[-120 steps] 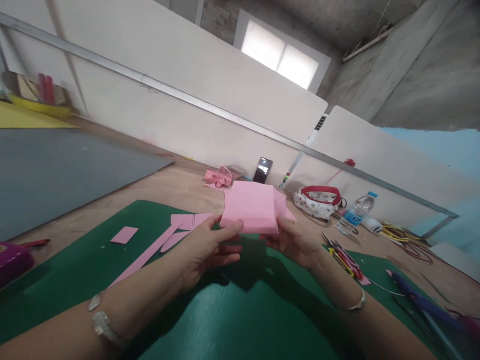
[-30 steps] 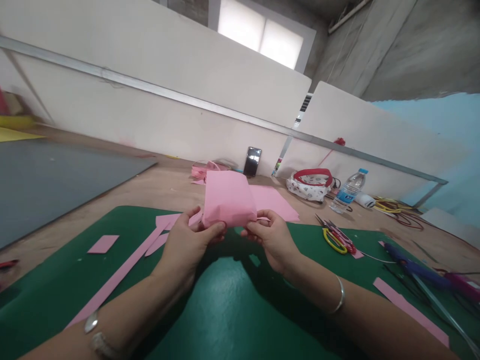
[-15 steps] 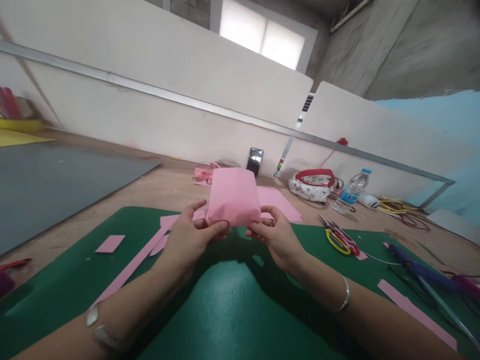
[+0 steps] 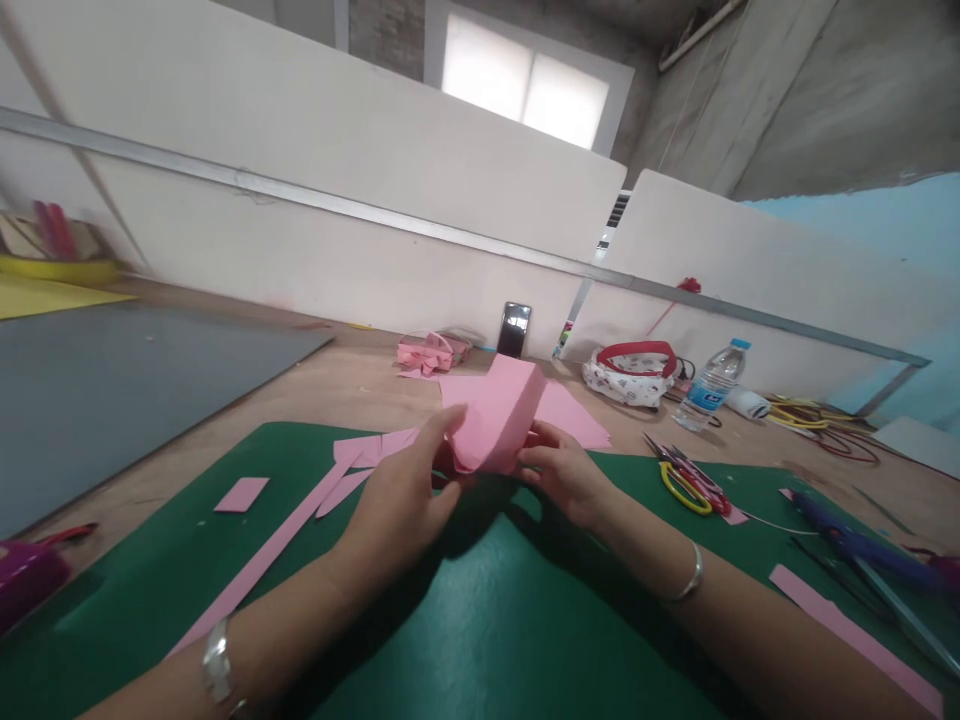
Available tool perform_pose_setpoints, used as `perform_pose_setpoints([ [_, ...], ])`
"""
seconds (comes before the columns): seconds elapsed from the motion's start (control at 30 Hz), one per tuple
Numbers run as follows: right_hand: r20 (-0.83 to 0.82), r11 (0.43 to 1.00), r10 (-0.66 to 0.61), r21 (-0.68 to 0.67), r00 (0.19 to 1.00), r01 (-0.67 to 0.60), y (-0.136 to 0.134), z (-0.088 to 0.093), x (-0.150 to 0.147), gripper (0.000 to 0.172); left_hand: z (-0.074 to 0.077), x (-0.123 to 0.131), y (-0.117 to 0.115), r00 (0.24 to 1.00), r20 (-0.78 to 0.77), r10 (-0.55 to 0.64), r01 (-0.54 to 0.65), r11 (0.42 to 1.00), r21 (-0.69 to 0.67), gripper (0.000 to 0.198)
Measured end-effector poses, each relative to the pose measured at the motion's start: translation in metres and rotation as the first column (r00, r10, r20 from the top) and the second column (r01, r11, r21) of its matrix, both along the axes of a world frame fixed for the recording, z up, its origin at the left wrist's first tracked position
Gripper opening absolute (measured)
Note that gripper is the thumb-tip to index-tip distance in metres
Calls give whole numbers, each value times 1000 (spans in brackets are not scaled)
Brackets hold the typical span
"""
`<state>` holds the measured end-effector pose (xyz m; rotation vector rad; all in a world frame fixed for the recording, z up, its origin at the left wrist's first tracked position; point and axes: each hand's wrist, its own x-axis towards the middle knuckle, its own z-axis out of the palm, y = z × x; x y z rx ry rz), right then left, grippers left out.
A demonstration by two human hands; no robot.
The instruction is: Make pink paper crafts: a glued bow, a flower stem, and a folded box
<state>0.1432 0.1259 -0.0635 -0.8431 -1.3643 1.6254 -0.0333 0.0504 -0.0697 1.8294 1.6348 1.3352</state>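
Together, the left hand [image 4: 409, 490] and the right hand [image 4: 566, 475] clamp a folded pink paper piece [image 4: 499, 412], held just above the green cutting mat [image 4: 480, 620], the left thumb lying over its near face and the right fingers closed on its lower right edge. Long pink strips [image 4: 300, 515] lie on the mat to the left, with a small pink rectangle [image 4: 241, 494] beyond them. Toward the right edge of the worktop [image 4: 352, 385], scissors [image 4: 686, 480] rest on the mat. Near the far edge stand a phone [image 4: 514, 329], a patterned pouch [image 4: 630, 372] and a water bottle [image 4: 711, 386].
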Motion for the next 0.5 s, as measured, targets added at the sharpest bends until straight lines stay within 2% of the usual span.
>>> perform_pose_setpoints([
  [0.1,4,999,5,-34,1000,-5,4,-2,2,39,-3,1,-2,993,-45,-107,107,994,4,49],
  [0.27,66,1000,-25,7,998,25,6,-4,1,35,-1,2,-3,955,-174,-238,243,970,6,29],
  [0.4,194,994,-85,86,977,69,7,-8,-1,27,-2,3,-1,932,-277,-236,260,964,53,24],
  [0.5,300,974,-164,202,940,105,5,-1,4,20,-6,2,-1,919,-344,-191,240,965,105,23],
])
